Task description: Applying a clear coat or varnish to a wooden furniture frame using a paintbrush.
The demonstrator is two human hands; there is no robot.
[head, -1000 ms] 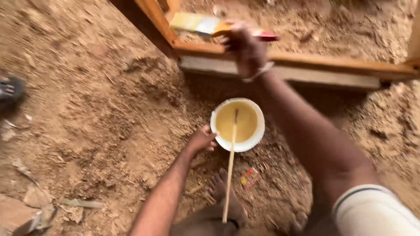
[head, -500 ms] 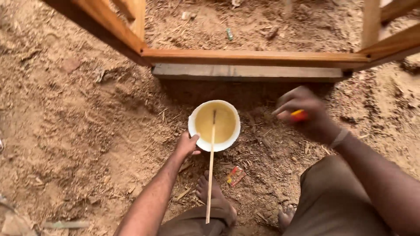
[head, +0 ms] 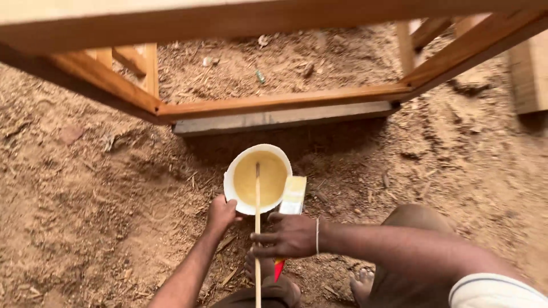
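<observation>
A person squats on sawdust-strewn ground, their left hand gripping the near-left rim of a white bowl of yellow liquid below a wooden frame. The right hand is closed around a paintbrush, its bristles just right of the bowl; loading it calls for tilting the bristles into the liquid, clear of the stick.

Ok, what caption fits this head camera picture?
Left hand steadies a white bowl of yellow liquid; right hand holds a paintbrush.

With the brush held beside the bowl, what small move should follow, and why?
Probably tip the brush bristles into the yellow liquid of the white bowl: the right hand holds it just beside the rim, and the left hand grips the rim.
</observation>
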